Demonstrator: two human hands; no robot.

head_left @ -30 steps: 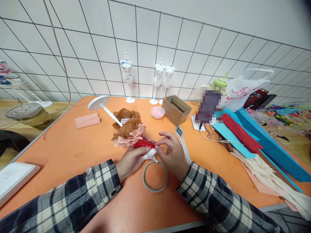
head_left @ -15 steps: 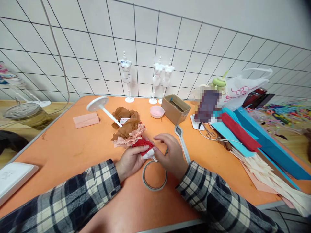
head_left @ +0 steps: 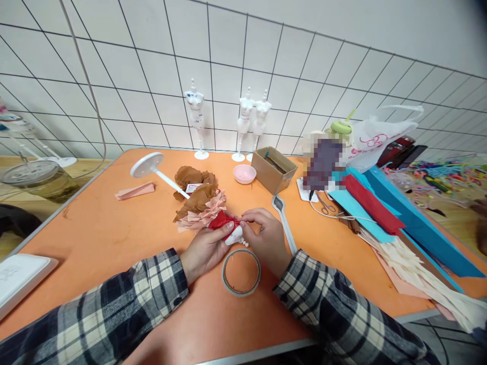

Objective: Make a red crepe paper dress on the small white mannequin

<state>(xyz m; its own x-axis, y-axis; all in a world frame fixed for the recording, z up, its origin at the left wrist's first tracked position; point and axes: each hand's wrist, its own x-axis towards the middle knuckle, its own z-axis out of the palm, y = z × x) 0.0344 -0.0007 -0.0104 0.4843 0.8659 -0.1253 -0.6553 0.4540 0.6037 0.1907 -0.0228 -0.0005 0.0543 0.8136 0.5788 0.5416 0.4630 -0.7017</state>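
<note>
A small white dress-form mannequin point(head_left: 235, 236) lies tilted in my left hand point(head_left: 205, 251), its neck end toward me and its round stand base point(head_left: 146, 165) raised to the left. My left fingers and thumb are wrapped round its torso. Red crepe paper point(head_left: 219, 220) covers part of the torso, above a ruffled pink point(head_left: 198, 217) and brown point(head_left: 196, 202) crepe paper skirt. With thumb and fingertips, my right hand point(head_left: 266, 238) pinches the edge of the red paper. A roll of tape point(head_left: 241, 293) lies on the table just below both hands.
Three white mannequins stand by the wall, one at the left point(head_left: 197, 114). A pink bowl point(head_left: 244, 174), cardboard box point(head_left: 274, 170), scissors point(head_left: 327, 205) and a grey-white strap point(head_left: 287, 228) lie ahead. Coloured paper point(head_left: 375, 205) is piled right; folded pink paper point(head_left: 135, 191) lies left.
My right thumb and fingers have come together on the red paper's edge, where they were apart before. The folded pink paper at left has partly lifted or curled over.
</note>
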